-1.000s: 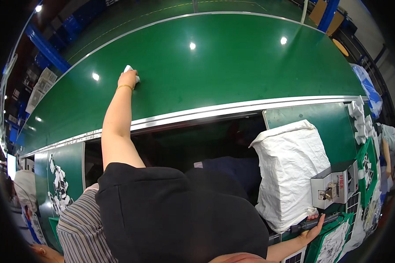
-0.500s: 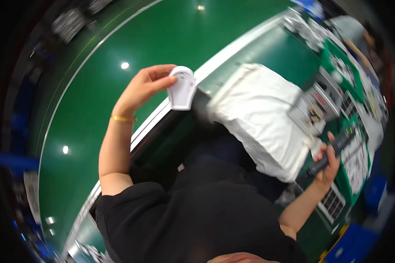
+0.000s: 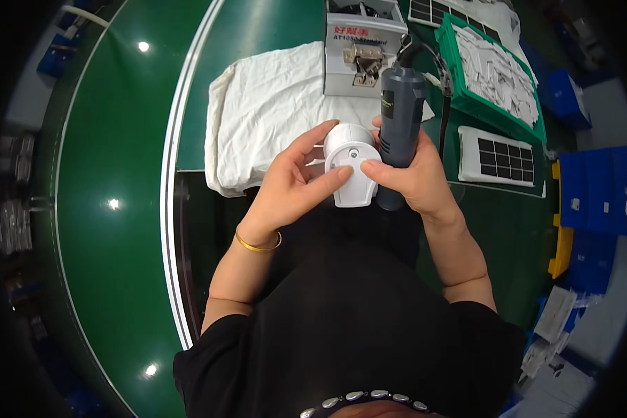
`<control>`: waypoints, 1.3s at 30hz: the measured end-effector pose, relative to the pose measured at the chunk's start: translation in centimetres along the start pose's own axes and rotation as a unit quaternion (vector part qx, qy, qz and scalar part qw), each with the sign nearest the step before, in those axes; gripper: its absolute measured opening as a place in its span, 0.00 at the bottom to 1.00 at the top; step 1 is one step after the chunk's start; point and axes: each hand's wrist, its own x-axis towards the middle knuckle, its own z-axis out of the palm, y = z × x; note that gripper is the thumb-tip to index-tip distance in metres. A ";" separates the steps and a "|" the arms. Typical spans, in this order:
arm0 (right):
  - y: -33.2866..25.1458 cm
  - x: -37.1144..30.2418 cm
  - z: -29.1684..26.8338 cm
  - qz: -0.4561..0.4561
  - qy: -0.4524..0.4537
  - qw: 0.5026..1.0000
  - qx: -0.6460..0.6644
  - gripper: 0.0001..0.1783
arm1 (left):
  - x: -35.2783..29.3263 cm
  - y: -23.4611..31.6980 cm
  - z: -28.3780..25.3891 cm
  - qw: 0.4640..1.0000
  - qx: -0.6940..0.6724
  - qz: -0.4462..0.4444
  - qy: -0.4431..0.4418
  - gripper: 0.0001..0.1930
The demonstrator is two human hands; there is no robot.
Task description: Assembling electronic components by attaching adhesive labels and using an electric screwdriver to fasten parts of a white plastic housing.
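Observation:
In front of my body, above the near edge of the white cloth (image 3: 265, 104), my left hand (image 3: 292, 177) grips a white plastic housing (image 3: 354, 184). The housing has a rounded head and a flat tapered face, with a small screw or screw hole near its top. My right hand (image 3: 418, 171) is closed around a dark grey electric screwdriver (image 3: 402, 104), held upright just right of the housing. The right thumb also presses on the housing's face. Parts of the fingers behind the housing and screwdriver are hidden.
A grey screw feeder (image 3: 348, 70) stands at the back of the cloth. To its right are a green bin (image 3: 460, 90) of white parts and a tray (image 3: 498, 159) with dark rectangles. Blue bins (image 3: 585, 188) stand farther right. A dark cord (image 3: 444, 118) hangs beside the screwdriver.
My view has turned. The housing, held out to the left before, and the screwdriver, held far right, have come together in front of me. My right thumb now touches the housing.

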 end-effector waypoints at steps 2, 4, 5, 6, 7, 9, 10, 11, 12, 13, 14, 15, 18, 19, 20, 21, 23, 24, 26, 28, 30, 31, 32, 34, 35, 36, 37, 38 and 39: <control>0.3 -0.2 0.2 0.011 -0.006 1.000 0.014 0.35 | -0.2 -0.4 0.2 1.000 -0.005 -0.010 0.001 0.32; 0.7 -0.3 0.5 -0.008 -0.002 1.000 0.028 0.34 | -0.1 -0.8 0.2 1.000 -0.009 -0.018 0.001 0.33; 0.7 -0.3 0.6 -0.004 -0.001 1.000 0.027 0.34 | 0.0 -1.3 0.3 1.000 -0.026 -0.015 0.006 0.33; 0.8 -0.3 0.7 -0.006 0.000 1.000 0.028 0.33 | 0.0 -1.5 0.3 0.999 -0.041 -0.013 0.011 0.32; 0.9 -0.2 0.7 -0.009 0.000 1.000 0.028 0.32 | -0.1 -1.6 0.4 0.999 -0.043 -0.016 0.011 0.32; 1.3 -0.2 0.7 0.000 0.007 0.999 0.053 0.32 | -0.3 -1.6 0.4 0.998 -0.032 -0.044 0.012 0.35; 1.6 -0.2 0.6 0.006 0.014 0.997 0.077 0.31 | -0.2 -2.0 0.4 0.998 -0.034 -0.045 0.012 0.35; 1.8 -0.1 0.4 0.007 0.016 0.997 0.077 0.31 | -0.1 -2.6 0.3 1.000 0.022 0.012 0.006 0.37; 1.9 -0.1 0.1 0.027 0.019 0.996 0.087 0.30 | 0.1 -2.7 0.4 0.995 0.078 0.070 0.000 0.40; 2.1 0.0 -0.2 0.046 0.023 0.994 0.098 0.30 | 0.1 -2.5 0.7 0.995 0.076 0.070 -0.001 0.40; 2.3 0.1 -0.6 0.058 0.024 0.992 0.106 0.28 | 0.0 -2.1 1.1 0.971 0.189 0.143 0.008 0.44; 2.5 0.1 -0.7 0.058 0.027 0.992 0.105 0.28 | -0.1 -1.7 1.4 0.930 0.299 0.214 0.017 0.48; 2.5 0.3 -1.1 0.054 0.027 0.991 0.120 0.28 | 0.4 -3.4 1.0 0.896 0.330 0.297 0.006 0.47; 1.8 0.5 -1.5 0.074 0.029 0.993 0.089 0.27 | 0.4 -3.7 1.0 0.900 0.306 0.310 0.005 0.45; 1.0 0.6 -2.1 0.094 0.031 0.993 0.059 0.27 | 0.0 -3.6 1.0 0.917 0.302 0.259 0.016 0.38; 0.3 0.7 -3.0 0.064 0.032 0.997 -0.004 0.27 | 0.1 -3.8 1.0 0.918 0.301 0.258 0.017 0.38; -1.1 0.7 -4.8 -0.027 0.070 0.997 -0.006 0.26 | 0.1 -4.2 1.1 0.905 0.354 0.237 0.008 0.34; -1.8 0.6 -5.6 -0.086 0.075 0.993 0.008 0.25 | 0.2 -4.8 1.2 0.906 0.352 0.235 0.007 0.34; -3.5 0.9 -4.7 -0.205 0.106 0.969 0.089 0.24 | 0.7 -6.7 1.3 0.879 0.408 0.247 0.003 0.34; -4.4 1.4 -4.1 -0.294 0.057 0.947 0.118 0.24 | 1.0 -7.9 1.4 0.877 0.410 0.249 0.013 0.35; -4.3 2.1 -2.7 -0.339 0.026 0.929 0.144 0.24 | 1.3 -8.3 1.3 0.875 0.415 0.249 0.020 0.37; -3.9 2.3 -2.1 -0.366 0.008 0.921 0.135 0.26 | 1.3 -8.4 1.3 0.877 0.412 0.247 0.020 0.37; -3.7 2.5 -1.5 -0.392 -0.010 0.911 0.125 0.29 | 1.3 -8.5 1.2 0.880 0.406 0.244 0.016 0.37; -3.5 2.9 -0.2 -0.385 0.022 0.919 0.081 0.28 | 1.3 -8.6 1.0 0.885 0.399 0.238 0.014 0.37; -3.5 3.0 0.3 -0.380 0.055 0.923 0.037 0.27 | 1.4 -8.6 1.0 0.889 0.393 0.234 0.012 0.37; -3.6 3.4 0.7 -0.381 0.051 0.923 0.002 0.25 | 1.4 -8.6 0.9 0.893 0.387 0.230 0.012 0.36; -3.5 3.7 1.0 -0.379 0.048 0.924 0.002 0.25 | 1.3 -8.5 0.8 0.894 0.386 0.228 0.014 0.36; -3.4 3.9 1.2 -0.383 0.042 0.923 -0.012 0.24 | 1.3 -8.4 0.7 0.897 0.379 0.230 0.013 0.36; -3.4 4.1 1.4 -0.387 0.036 0.921 -0.026 0.24 | 1.3 -8.4 0.7 0.899 0.370 0.232 0.013 0.35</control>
